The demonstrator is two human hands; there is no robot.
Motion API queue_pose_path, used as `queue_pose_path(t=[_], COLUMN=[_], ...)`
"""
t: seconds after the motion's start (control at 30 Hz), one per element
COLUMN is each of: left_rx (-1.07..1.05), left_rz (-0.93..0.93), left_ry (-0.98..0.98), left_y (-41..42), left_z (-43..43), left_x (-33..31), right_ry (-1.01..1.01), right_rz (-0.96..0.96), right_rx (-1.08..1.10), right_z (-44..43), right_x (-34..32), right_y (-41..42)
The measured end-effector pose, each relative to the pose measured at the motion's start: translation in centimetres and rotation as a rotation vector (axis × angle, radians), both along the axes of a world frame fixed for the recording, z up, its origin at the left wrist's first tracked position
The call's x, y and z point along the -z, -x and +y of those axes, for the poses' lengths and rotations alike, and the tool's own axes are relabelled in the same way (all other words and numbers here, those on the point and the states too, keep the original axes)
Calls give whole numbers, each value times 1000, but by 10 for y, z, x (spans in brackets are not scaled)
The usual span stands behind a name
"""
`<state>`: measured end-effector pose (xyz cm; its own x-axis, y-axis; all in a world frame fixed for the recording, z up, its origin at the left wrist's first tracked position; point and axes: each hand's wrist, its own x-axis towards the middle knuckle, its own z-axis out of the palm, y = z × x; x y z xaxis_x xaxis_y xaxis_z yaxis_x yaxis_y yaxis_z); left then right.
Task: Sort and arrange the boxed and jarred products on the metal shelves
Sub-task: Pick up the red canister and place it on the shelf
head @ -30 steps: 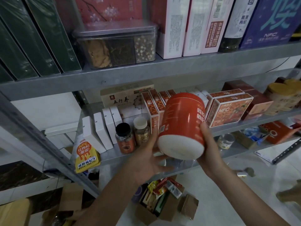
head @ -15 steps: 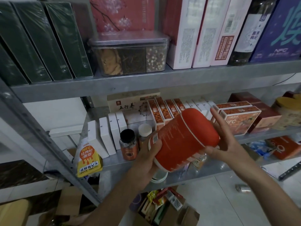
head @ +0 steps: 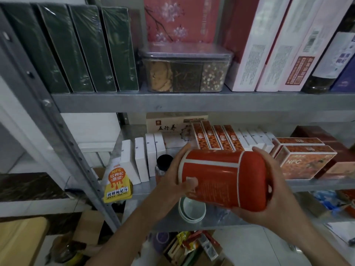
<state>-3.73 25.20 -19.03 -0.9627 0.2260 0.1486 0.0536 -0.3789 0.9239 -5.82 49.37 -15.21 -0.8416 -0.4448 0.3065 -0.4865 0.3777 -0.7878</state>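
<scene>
A large red canister (head: 224,177) with white bands lies on its side in front of the middle metal shelf (head: 317,184). My left hand (head: 172,181) grips its white-rimmed base end, thumb on the label. My right hand (head: 276,191) cups the rounded red lid end, fingers curled over it. Behind the canister stand orange-patterned boxes (head: 217,137), white boxes (head: 142,160) and a dark-capped jar (head: 164,164), partly hidden by my left hand. Two NFC boxes (head: 305,160) sit to the right.
The upper shelf (head: 192,100) carries dark green boxes (head: 76,48), a clear compartment container (head: 185,72), tall white-pink boxes (head: 272,47) and a bottle (head: 330,60). A yellow pouch (head: 117,181) hangs at the shelf post. White bowls (head: 192,210) sit on the lower shelf; an open carton (head: 190,248) lies on the floor.
The canister has tipped from upright with its white base toward me to lying sideways. My right hand slid onto the lid end; my left hand took the base end. The view rose.
</scene>
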Motion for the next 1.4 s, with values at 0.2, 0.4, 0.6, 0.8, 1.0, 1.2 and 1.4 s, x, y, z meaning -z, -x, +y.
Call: queue_pose_path(t=[0.2,0.4,0.6,0.8,1.0,1.2,1.4], left_rx=[-24,-90,-368,-437,-321,-312,-506], left_rz=[-327,-324,-163,93,-236,-314,-98], left_ry=[106,5,-104,27,-8,85,116], left_y=[6,15,17,9,14,14,23], left_z=[-24,-37,-28,-33,-53,-64,-58], left_x=[-18,-30,-18,-8,-23,-27,-19], right_ry=[-398,-417,137,575,170,-8,228], right_rz=[883,933,-305,-1009,-218,115,-618], right_rx=[-246,-198,-249,-227,-257,-404,-224], right_z=[-3,-19,-45,-59,-63,-72,-90], right_x=[-6,-1,6,-6,-23,-21,-16], right_y=[30,52,28,43,55,77,86])
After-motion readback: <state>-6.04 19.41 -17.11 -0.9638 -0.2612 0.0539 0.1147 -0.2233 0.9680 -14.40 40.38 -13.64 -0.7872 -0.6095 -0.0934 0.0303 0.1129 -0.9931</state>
